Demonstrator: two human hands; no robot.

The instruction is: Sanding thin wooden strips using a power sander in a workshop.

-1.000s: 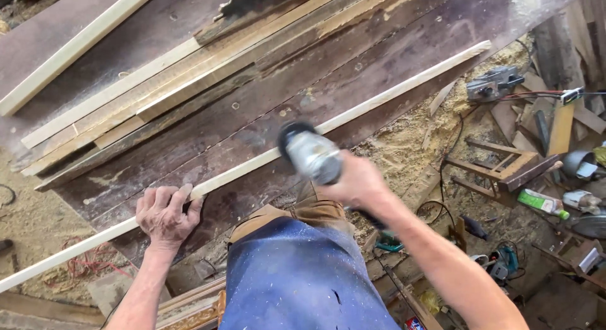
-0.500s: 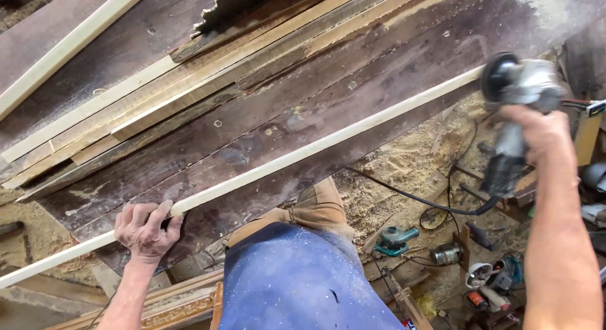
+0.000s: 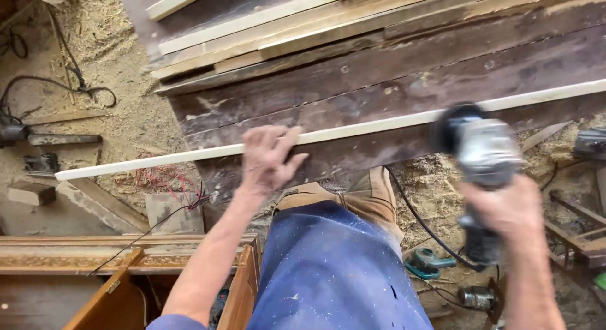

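- The left hand [image 3: 268, 158] presses flat, fingers spread, on the long thin white stick [image 3: 353, 129].
- The stick lies along the near edge of the dark wood tabletop [image 3: 391, 71]; its left end pokes out over the dusty floor [image 3: 120, 58].
- The right hand [image 3: 508, 210] grips the grey grinder [image 3: 483, 150], blurry, just below the stick.

Long pale wooden strip [image 3: 353, 131] flat across dark planks; grey angle grinder [image 3: 483, 156] held above, blurred, perhaps running.
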